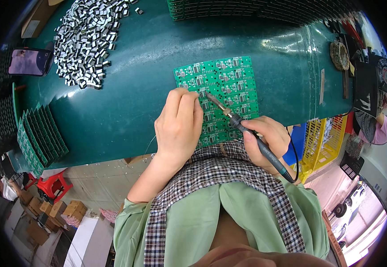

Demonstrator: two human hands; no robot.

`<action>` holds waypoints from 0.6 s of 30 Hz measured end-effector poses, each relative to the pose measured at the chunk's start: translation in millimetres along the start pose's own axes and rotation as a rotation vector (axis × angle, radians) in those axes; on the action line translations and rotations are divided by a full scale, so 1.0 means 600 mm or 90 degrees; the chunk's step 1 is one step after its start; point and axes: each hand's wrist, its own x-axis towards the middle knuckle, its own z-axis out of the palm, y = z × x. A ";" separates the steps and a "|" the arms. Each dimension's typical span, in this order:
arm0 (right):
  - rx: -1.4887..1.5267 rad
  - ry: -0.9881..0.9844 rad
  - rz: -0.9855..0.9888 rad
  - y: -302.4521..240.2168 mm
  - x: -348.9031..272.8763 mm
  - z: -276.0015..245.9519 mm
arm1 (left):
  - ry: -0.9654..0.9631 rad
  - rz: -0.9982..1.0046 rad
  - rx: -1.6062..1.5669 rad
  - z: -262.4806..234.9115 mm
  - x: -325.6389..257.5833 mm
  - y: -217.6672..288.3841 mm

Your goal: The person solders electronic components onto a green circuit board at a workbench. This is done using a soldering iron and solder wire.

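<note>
A green panel of circuit boards, with small chips in repeated rows, lies on the bench in front of me. My right hand grips a soldering iron like a pen, its metal tip pointing up and left onto the panel. Over the panel's left edge, my left hand is closed in a pinch near that tip. A thin solder wire trails beside my left wrist; its end between the fingers is hidden. Whether tip and wire touch cannot be made out.
Black-and-white small components form a heap at the far left, beside a phone. Circuit panels stand stacked at the left edge; more panels line the back. A yellow crate sits below the bench's right edge. The iron's cord hangs near my right wrist.
</note>
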 end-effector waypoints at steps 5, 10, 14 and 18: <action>-0.012 -0.007 -0.015 -0.003 -0.002 0.000 | -0.022 -0.012 0.008 0.001 0.000 0.003; -0.044 -0.041 -0.018 -0.012 -0.006 -0.004 | -0.074 -0.042 0.022 -0.006 -0.002 0.004; -0.052 -0.020 -0.052 -0.006 -0.014 -0.012 | -0.084 -0.089 0.002 -0.016 -0.010 0.014; -0.027 0.019 -0.045 -0.002 -0.023 -0.014 | -0.038 -0.063 -0.067 -0.014 -0.016 0.009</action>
